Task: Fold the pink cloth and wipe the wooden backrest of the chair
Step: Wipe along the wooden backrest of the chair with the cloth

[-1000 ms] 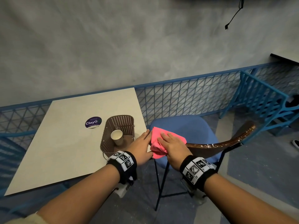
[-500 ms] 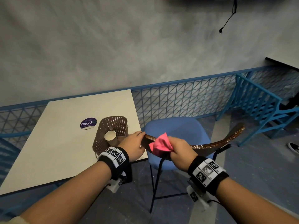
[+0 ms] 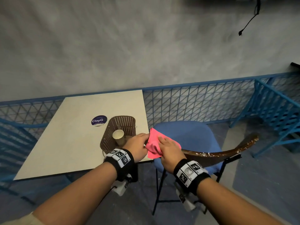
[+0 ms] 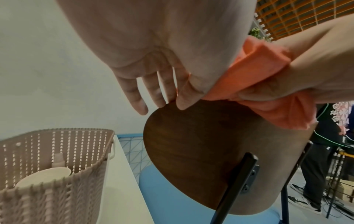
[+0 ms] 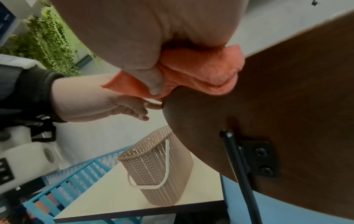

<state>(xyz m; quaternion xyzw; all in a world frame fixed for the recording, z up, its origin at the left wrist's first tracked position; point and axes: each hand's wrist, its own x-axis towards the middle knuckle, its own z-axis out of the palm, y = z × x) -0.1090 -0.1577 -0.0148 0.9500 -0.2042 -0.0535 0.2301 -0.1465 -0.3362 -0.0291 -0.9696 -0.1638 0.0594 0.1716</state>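
The pink cloth (image 3: 154, 144) is bunched over the left end of the wooden backrest (image 3: 215, 154), draped across its top edge. It looks soft, light and limp, so it will slump and unfold unless you keep the layers pinned; take hold where the folds stack, not at a loose corner. Your right hand (image 3: 168, 147) presses it from above, with the thumb (image 5: 153, 81) tucked under, pinching the wad against the wood. Your left hand (image 3: 138, 146) sits just beside that grip, fingers (image 4: 134, 92) straight and spread, tips touching the backrest's rim, holding nothing. Beyond your right grip the backrest carries white specks along its top, so you likely need firm pressure there. Left of your left hand, a woven basket (image 3: 120, 129) with a paper cup (image 3: 118, 135) stands on the table (image 3: 65, 135).
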